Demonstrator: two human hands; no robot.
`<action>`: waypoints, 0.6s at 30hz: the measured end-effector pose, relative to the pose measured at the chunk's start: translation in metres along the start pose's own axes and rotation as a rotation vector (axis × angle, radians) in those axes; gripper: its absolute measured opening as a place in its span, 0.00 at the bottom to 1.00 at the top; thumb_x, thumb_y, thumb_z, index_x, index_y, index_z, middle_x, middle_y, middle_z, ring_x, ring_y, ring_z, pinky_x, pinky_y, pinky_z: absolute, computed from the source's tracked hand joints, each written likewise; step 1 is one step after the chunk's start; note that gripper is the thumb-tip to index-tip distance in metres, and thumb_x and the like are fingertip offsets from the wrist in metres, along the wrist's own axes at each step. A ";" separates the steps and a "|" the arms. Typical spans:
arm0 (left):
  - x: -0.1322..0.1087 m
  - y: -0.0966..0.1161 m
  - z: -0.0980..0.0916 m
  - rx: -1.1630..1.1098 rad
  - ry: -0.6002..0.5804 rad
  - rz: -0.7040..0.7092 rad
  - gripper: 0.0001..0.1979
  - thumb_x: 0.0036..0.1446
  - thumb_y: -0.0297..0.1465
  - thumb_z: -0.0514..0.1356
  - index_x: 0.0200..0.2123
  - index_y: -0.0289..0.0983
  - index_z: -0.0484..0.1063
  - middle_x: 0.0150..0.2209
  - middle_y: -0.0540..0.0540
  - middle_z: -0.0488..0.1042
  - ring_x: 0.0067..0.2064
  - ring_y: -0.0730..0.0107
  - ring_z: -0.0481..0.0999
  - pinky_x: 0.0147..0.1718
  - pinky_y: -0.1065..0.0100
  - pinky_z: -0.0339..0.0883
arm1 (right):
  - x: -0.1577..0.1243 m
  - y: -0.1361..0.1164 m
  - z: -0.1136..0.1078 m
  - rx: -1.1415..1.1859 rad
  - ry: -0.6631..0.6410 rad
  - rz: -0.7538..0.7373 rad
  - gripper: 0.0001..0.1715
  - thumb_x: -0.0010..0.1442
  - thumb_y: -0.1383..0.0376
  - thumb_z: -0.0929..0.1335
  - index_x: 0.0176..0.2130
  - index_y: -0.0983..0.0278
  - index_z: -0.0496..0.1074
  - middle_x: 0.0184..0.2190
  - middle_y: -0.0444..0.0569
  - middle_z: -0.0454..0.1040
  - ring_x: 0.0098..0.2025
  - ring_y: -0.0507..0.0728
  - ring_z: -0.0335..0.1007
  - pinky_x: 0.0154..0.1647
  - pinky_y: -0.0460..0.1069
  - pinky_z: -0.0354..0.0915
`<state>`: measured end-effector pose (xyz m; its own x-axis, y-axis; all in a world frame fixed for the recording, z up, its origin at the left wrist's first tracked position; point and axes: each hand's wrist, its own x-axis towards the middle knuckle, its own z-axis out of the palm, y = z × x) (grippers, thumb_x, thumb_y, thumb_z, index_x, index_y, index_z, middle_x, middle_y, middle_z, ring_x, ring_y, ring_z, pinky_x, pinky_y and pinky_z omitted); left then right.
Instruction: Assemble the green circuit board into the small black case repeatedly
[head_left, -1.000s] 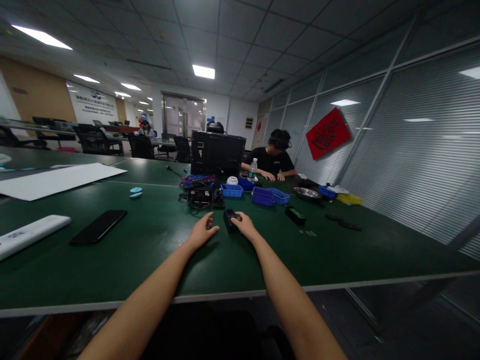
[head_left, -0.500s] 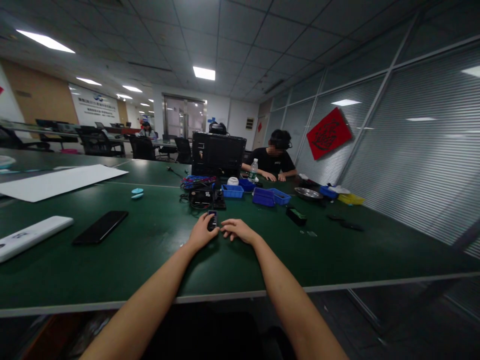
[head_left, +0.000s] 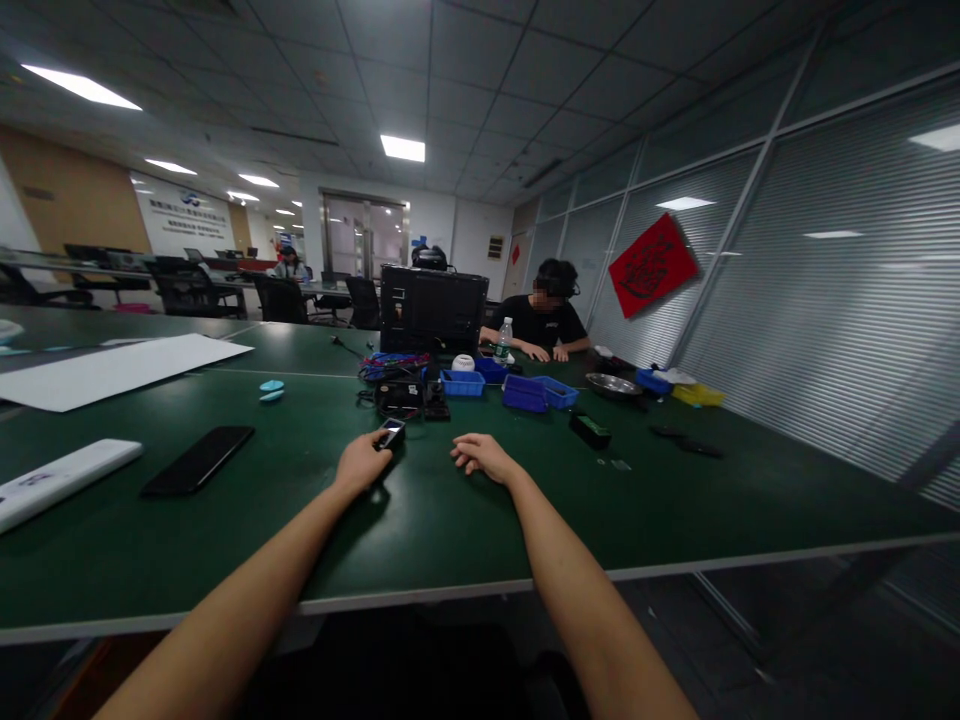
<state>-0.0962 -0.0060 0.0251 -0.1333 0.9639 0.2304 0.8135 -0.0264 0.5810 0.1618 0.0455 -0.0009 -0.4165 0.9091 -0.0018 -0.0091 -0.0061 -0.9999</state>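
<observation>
My left hand (head_left: 363, 463) is closed around a small dark rectangular device (head_left: 392, 433) with a light-catching face, just above the green table (head_left: 442, 540). The device's exact kind is too small to make out. To its right, my right hand (head_left: 482, 457) holds nothing; its fingers are loosely curved and apart, low over the table. Beyond both hands lie a black boxy device (head_left: 400, 396) with cables and a blue tray (head_left: 463, 384).
A black phone (head_left: 199, 461) and a long white object (head_left: 67, 478) lie at left. Farther back are a baseball (head_left: 463, 363), a water bottle (head_left: 504, 341) and a black case (head_left: 433, 312). A person (head_left: 541, 315) sits across the table. A metal bowl (head_left: 615, 385) stands at right.
My left hand has moved left with the small device, away from my right hand. The device has turned and tilted. My right hand has stayed nearly in place.
</observation>
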 end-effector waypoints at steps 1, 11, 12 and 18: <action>0.002 -0.009 -0.007 0.020 0.015 -0.035 0.24 0.46 0.32 0.55 0.49 0.42 0.67 0.44 0.44 0.73 0.42 0.60 0.72 0.38 0.67 0.63 | 0.000 0.000 0.000 -0.005 0.003 0.002 0.12 0.52 0.67 0.67 0.38 0.68 0.66 0.32 0.52 0.73 0.26 0.50 0.70 0.17 0.41 0.65; 0.006 -0.097 -0.083 0.141 0.287 -0.289 0.26 0.47 0.35 0.53 0.51 0.36 0.64 0.51 0.38 0.66 0.50 0.53 0.66 0.44 0.61 0.62 | -0.001 -0.002 0.002 -0.031 0.022 0.006 0.12 0.52 0.67 0.67 0.38 0.69 0.66 0.32 0.52 0.73 0.26 0.50 0.69 0.16 0.40 0.64; 0.005 -0.102 -0.087 0.143 0.320 -0.305 0.26 0.48 0.35 0.53 0.52 0.35 0.62 0.51 0.37 0.65 0.52 0.52 0.64 0.45 0.60 0.62 | -0.002 -0.003 0.003 -0.031 0.024 0.007 0.11 0.52 0.68 0.66 0.38 0.69 0.66 0.32 0.52 0.73 0.26 0.49 0.69 0.16 0.40 0.64; 0.006 -0.115 -0.092 0.099 0.388 -0.449 0.35 0.48 0.42 0.53 0.57 0.31 0.53 0.51 0.32 0.64 0.51 0.49 0.65 0.45 0.57 0.61 | -0.003 -0.006 0.005 -0.039 0.039 0.015 0.10 0.52 0.69 0.66 0.38 0.70 0.67 0.31 0.52 0.72 0.25 0.49 0.69 0.16 0.40 0.63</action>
<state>-0.2425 -0.0212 0.0321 -0.6576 0.7077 0.2583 0.6763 0.4035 0.6163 0.1586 0.0406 0.0055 -0.3806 0.9246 -0.0166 0.0325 -0.0045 -0.9995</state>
